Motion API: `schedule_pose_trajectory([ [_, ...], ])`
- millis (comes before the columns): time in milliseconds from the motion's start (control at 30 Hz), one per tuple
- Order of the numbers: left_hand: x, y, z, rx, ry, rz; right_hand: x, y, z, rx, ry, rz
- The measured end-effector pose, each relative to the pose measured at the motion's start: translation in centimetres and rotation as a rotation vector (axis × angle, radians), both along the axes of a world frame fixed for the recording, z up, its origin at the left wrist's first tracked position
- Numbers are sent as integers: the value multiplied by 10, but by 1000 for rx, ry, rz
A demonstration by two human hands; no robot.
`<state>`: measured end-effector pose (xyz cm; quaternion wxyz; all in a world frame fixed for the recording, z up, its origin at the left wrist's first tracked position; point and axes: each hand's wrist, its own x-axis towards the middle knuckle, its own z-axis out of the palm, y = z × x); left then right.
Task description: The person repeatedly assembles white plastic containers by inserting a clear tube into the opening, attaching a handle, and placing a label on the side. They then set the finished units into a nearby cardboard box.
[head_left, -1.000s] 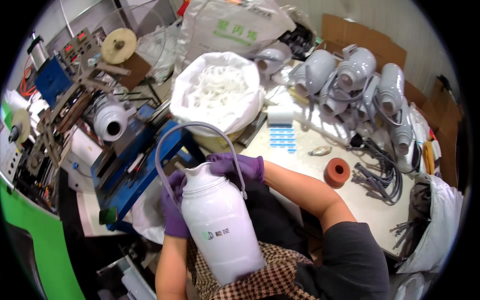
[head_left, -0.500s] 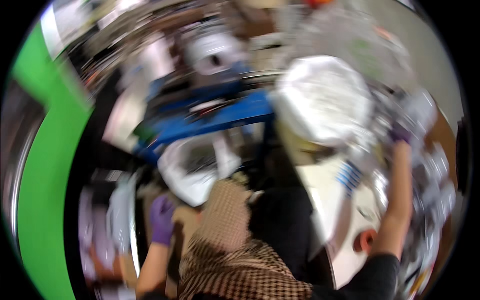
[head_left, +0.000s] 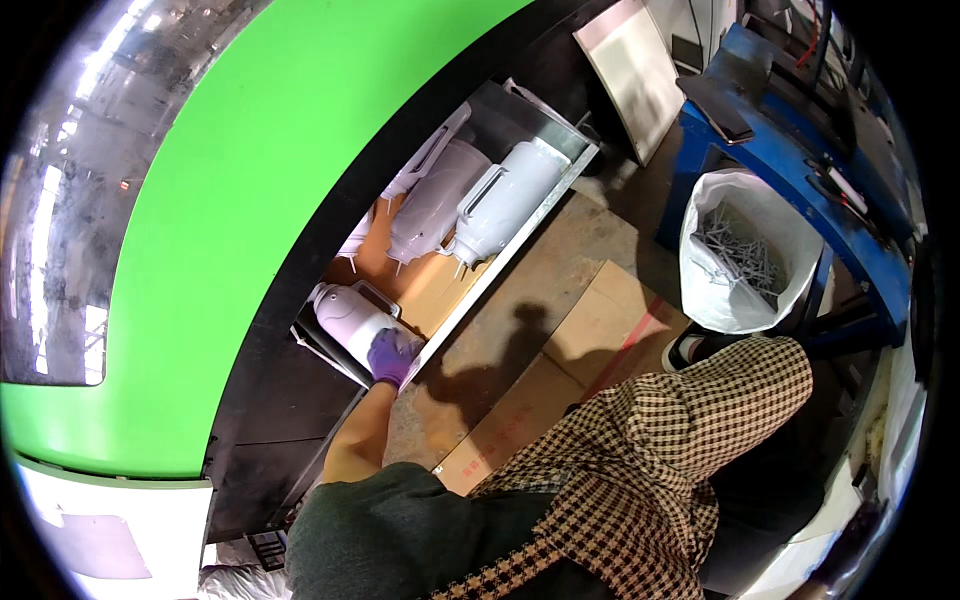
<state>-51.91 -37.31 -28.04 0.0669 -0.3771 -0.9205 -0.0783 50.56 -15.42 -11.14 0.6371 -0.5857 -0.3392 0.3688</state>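
My left hand (head_left: 394, 356), in a purple glove, grips the base end of a pale pink-white plastic jug (head_left: 348, 316) with a loop handle. That jug lies on its side at the near end of a metal-edged tray (head_left: 500, 255) under the green machine. Farther along the tray lie other jugs, among them a pale grey-white jug (head_left: 512, 195) and a pinkish jug (head_left: 438, 200). A dark purple shape at the lower right rim seems to be my right hand (head_left: 848, 545); its fingers are lost in shadow.
The green machine casing (head_left: 240, 180) curves along the left. Flattened cardboard (head_left: 560, 370) lies on the floor beside the tray. At the right, a white sack (head_left: 700, 270) of thin grey plastic pieces stands under a blue bench (head_left: 690, 160). A white panel (head_left: 630, 75) leans behind.
The view has swung left from the bench and white bag to the machine and its tray. My left hand, empty before, now has hold of a jug. My right hand has left the clear plastic items.
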Motion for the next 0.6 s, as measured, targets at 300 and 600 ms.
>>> schedule_pose_trajectory([
  [300, -48, -14, -52, 82, -515, 1093, -174, 8, -13, -94, -701, 172],
  [600, -32, 30, 31, -360, 115, 510, -214, 9, 6, -248, -640, 72],
])
